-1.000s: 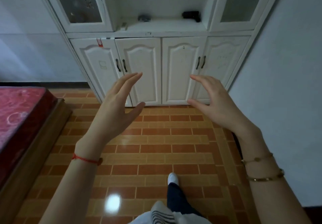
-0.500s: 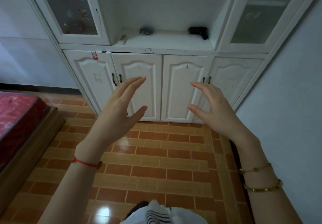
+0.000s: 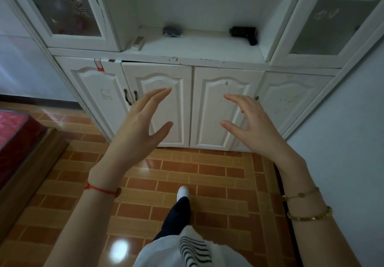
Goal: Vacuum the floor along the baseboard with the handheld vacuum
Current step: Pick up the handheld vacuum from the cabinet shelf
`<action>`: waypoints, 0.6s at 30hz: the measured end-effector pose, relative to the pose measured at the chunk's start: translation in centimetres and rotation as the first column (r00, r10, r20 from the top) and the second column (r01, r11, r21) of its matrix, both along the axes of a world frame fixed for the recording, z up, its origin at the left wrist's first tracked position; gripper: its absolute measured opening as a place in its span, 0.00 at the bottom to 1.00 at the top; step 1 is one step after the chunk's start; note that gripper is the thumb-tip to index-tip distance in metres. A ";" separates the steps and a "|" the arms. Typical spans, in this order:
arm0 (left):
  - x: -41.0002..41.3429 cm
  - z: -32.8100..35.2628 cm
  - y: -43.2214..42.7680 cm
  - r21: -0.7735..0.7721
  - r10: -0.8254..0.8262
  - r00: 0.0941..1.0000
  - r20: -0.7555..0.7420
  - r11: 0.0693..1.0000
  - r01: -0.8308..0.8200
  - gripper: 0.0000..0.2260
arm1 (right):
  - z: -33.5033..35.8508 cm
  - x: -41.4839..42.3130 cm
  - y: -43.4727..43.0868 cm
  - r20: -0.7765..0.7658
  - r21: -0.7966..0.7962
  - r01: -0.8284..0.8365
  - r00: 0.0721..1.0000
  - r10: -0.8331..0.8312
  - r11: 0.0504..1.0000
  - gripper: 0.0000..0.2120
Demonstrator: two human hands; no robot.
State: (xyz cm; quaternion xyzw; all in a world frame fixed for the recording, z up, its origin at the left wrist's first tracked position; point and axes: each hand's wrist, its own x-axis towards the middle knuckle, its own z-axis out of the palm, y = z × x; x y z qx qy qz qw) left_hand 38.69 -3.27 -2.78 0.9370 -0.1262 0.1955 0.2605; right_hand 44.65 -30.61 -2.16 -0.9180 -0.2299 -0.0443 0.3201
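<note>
A black handheld vacuum (image 3: 244, 34) lies on the open middle shelf of a white cabinet (image 3: 158, 52), toward its right side. My left hand (image 3: 141, 127) and my right hand (image 3: 255, 125) are both raised in front of the cabinet's lower doors, fingers spread and palms facing each other, holding nothing. Both hands hang well below the shelf and apart from the vacuum. A dark baseboard (image 3: 288, 221) runs along the foot of the right wall above the orange tiled floor (image 3: 207, 175).
A small dark object (image 3: 172, 31) and a white remote-like item (image 3: 138, 42) also lie on the shelf. Glass-fronted doors flank the shelf. A red bed with a wooden frame (image 3: 31, 162) stands at the left. My foot in a white shoe (image 3: 183, 192) is stepping forward.
The view has moved closer to the cabinet, which now looms larger. My foot has stepped forward. Both hands stay raised and open in much the same pose.
</note>
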 end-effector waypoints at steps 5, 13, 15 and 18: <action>8.0 -0.2 0.4 -0.010 -0.042 0.999 0.013 0.999 0.042 0.29 | -0.4 7.2 0.9 0.008 -0.002 0.011 1.000 -0.011 1.000 0.28; 21.5 1.1 1.5 -0.021 -0.081 0.997 0.015 0.996 0.081 0.29 | 0.6 19.7 2.2 0.037 0.039 0.065 0.997 -0.066 0.997 0.27; 24.3 1.1 1.6 -0.023 -0.087 0.996 0.002 0.996 0.087 0.29 | 0.7 22.2 2.2 0.046 0.047 0.083 0.995 -0.085 0.995 0.27; 27.5 1.0 1.5 -0.024 -0.098 0.995 -0.018 0.995 0.098 0.29 | 0.4 24.9 2.2 0.037 0.053 0.104 0.994 -0.106 0.993 0.27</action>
